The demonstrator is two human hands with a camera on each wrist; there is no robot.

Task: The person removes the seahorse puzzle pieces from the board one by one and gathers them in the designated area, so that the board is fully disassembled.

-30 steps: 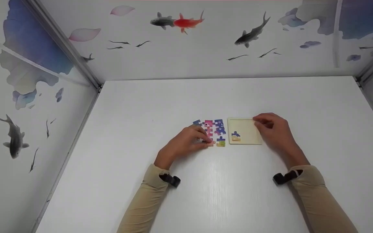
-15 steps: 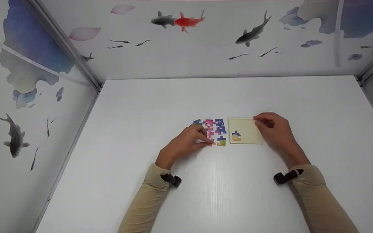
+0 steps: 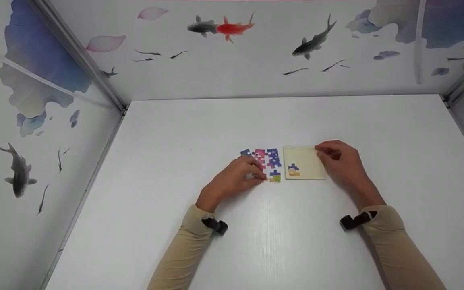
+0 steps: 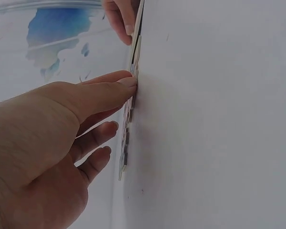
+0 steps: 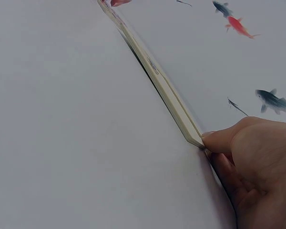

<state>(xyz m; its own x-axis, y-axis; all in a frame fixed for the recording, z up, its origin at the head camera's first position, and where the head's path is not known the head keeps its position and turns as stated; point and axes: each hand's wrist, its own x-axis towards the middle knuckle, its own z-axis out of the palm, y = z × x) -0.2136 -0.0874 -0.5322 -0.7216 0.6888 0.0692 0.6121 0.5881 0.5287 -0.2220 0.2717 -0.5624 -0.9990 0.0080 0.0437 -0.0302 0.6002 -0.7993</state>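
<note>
In the head view my left hand (image 3: 232, 177) is over the left side of a group of jigsaw pieces. Its thumb and index finger pinch a puzzle piece at the near end of the middle column, mostly hidden by the fingertips. Beside them lie a yellow-green corner piece (image 3: 275, 177), purple pieces (image 3: 273, 161) and a pink piece (image 3: 259, 153). My right hand (image 3: 342, 161) grips the far right edge of a pale wooden puzzle tray (image 3: 310, 161); the right wrist view shows the thumb on the tray corner (image 5: 181, 117). One blue-and-sand piece (image 3: 293, 170) sits in the tray's near left corner.
The white table (image 3: 256, 241) runs toward me and back to a wall (image 3: 232, 80) painted with fish. A second painted wall (image 3: 87, 161) rises on the left. Black cameras (image 3: 216, 225) are strapped to both wrists.
My left hand has shifted slightly right, its fingertips now covering most of the near middle piece. My right hand and the tray stay in place.
</note>
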